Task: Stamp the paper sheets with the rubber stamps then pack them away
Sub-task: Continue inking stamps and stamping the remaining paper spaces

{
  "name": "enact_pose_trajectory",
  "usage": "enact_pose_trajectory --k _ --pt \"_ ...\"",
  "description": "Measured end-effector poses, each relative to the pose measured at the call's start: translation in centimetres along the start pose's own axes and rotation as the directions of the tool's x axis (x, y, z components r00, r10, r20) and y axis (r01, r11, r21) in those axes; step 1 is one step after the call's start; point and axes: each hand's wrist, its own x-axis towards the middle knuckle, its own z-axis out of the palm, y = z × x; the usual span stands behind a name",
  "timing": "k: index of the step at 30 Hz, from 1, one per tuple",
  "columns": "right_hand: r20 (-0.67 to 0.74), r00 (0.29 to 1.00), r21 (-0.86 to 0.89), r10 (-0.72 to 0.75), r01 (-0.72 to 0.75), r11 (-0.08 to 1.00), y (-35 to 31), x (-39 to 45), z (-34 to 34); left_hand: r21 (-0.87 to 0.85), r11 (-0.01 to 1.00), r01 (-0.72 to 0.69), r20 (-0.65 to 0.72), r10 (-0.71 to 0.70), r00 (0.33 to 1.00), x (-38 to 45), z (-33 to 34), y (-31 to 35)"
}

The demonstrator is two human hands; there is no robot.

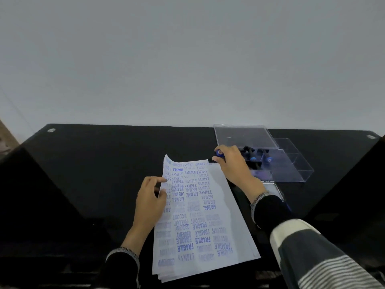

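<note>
Progress: your top sheet is crowded with blue stamps; packing away is still ahead, I judge.
Paper: stack of white paper sheets, at the near edge of the black tabletop.
Left hand: fingers curled, lifting the sheets' left edge.
Right hand: grips a blue-knobbed rubber stamp at the stack's far corner.
Box: clear plastic compartment box, open beyond, more stamps inside.

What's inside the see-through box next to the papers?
The clear box holds black rubber stamps with blue tops in its left compartments. The right compartments look empty. The right hand, gripping one stamp, hides the box's left edge.
</note>
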Motion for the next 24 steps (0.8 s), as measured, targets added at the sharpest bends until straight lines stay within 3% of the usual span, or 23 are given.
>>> enact_pose_trajectory --k 6,12,24 --pt "0.08 0.996 -0.107 0.047 -0.038 0.994 0.8 1.5 0.9 0.061 0.998 0.008 0.028 -0.01 1.0 0.2 0.3 -0.2" --pt "0.052 0.998 -0.079 0.028 -0.023 0.997 0.6 1.3 0.5 0.097 0.995 0.023 0.03 -0.026 0.999 0.2 0.4 -0.2" --pt "0.125 0.991 -0.237 0.057 -0.026 0.971 0.4 1.3 0.6 0.11 0.994 0.028 0.016 -0.03 0.999 0.4 0.6 -0.5"
